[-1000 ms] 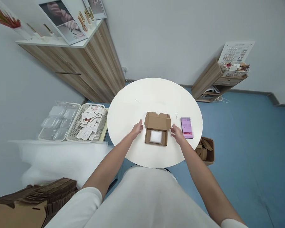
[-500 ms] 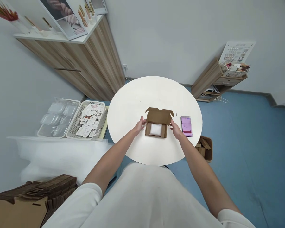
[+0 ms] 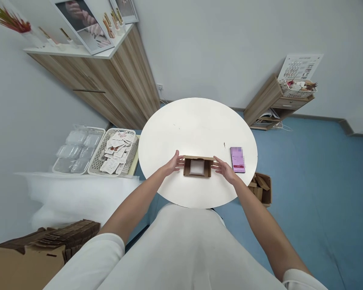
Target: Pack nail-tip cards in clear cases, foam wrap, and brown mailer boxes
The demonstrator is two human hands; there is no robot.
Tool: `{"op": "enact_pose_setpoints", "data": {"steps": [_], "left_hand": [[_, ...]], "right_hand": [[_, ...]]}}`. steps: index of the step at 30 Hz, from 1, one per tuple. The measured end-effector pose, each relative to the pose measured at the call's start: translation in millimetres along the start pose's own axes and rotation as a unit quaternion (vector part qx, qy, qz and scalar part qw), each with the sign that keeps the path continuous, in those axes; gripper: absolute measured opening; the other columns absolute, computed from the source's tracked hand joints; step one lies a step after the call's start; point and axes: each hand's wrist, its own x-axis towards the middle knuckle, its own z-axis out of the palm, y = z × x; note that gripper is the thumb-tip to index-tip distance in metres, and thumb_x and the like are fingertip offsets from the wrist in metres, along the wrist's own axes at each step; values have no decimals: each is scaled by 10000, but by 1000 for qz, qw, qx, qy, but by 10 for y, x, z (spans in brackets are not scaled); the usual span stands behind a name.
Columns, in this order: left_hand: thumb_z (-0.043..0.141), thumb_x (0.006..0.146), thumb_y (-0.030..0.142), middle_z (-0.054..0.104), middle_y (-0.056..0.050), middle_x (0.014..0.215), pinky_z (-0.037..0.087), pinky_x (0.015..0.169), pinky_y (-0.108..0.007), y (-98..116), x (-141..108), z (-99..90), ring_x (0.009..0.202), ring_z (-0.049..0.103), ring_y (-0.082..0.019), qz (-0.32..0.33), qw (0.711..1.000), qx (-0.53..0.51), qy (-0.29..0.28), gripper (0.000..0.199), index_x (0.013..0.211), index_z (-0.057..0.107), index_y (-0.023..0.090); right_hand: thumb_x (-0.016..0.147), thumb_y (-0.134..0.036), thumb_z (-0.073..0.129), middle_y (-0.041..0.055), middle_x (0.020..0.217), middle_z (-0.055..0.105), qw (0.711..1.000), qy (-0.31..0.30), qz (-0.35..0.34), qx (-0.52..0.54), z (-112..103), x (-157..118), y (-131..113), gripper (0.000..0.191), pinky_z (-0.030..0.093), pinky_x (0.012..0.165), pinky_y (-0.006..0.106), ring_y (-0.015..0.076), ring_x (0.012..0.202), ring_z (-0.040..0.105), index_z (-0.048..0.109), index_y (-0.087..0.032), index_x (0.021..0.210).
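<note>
A small brown cardboard mailer box [image 3: 186, 171] stands on the round white table [image 3: 196, 121]. Inside it lies a white wrapped packet [image 3: 197, 167]. Its lid [image 3: 199, 158] is raised at the back and seen nearly edge-on. My left hand [image 3: 172, 164] is at the box's left side, fingers stretched toward it and thumb up. On the other side my right hand [image 3: 225, 169] has its fingers apart, the fingertips by the lid's right end. Whether the fingertips press on the cardboard is hard to make out.
A phone [image 3: 237, 160] lies right of my right hand. Two white baskets, one with clear packets [image 3: 75, 149] and one with cards [image 3: 116, 151], stand at left. Flattened boxes [image 3: 42, 249] are stacked lower left. A carton [image 3: 268, 191] sits on the floor at right.
The lid has swung from leaning back, with its inner face showing, to nearly upright. My hands have shifted slightly outward and left, with the fingers more stretched.
</note>
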Motion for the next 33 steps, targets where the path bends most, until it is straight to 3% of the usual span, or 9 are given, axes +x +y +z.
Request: {"op": "enact_pose_setpoints", "data": {"steps": [4,7,9,12,16,21,27,30,33], "left_hand": [[391,687,693,589,-102,1087,450,679,-283,12,-87,13,866,590,-210,-35,999,16,-30,603,1073,576,267],[520,659,620,591,-86,1073,452,649,-274,-61,-104,75,808,592,-188,-38,997,56,-39,551,1096,549,285],[611,622,544,594,-89,1055,447,649,-275,-162,-90,124,804,592,-191,-26,996,81,-6,584,1131,516,273],[683,571,459,568,-127,1077,436,681,-279,-357,-46,188,833,590,-209,-6,989,117,89,676,1162,474,204],[685,568,414,531,-145,1127,411,744,-283,-569,17,253,959,553,-242,24,964,208,167,700,1174,434,168],[595,674,394,528,-126,1131,395,784,-290,-649,56,342,1005,528,-224,11,932,316,180,654,1234,352,157],[514,727,326,455,-105,1242,335,911,-381,-696,-36,361,1154,409,-260,115,881,405,217,523,1221,396,200],[491,705,214,489,-73,1216,298,950,-403,-745,-120,341,1150,412,-257,159,879,405,195,533,1231,404,223],[490,676,154,545,-37,1133,343,902,-388,-760,-195,357,1050,483,-232,186,905,356,138,615,1268,363,260]], "right_hand": [[813,-546,313,53,1231,519,999,-40,9,-12,33,-77,-10,500,392,883,402,225,1050,530,493,-287,1201],[745,-511,497,67,1226,506,999,-19,1,-36,148,-109,46,491,433,833,357,212,991,547,519,-264,1168],[689,-450,587,71,1177,515,997,33,2,-63,231,-111,140,559,456,780,337,189,903,571,471,-259,1202],[655,-425,601,51,1045,537,985,121,29,-118,325,-87,341,653,466,709,327,148,733,575,388,-239,1244],[630,-438,588,34,943,533,961,187,44,-198,404,-32,576,668,453,677,305,155,720,555,379,-205,1220],[669,-414,539,35,875,558,949,213,45,-227,484,12,682,572,434,715,288,180,805,563,406,-186,1177],[681,-375,534,93,1113,524,927,218,-59,-301,461,-75,761,539,387,866,349,224,1038,491,419,-178,1169],[668,-324,555,78,1187,503,920,195,-91,-328,435,-147,816,546,327,942,398,242,1119,435,418,-204,1182],[660,-300,569,64,1188,511,935,149,-103,-305,456,-188,849,622,341,940,398,230,1101,456,360,-219,1240]]}}
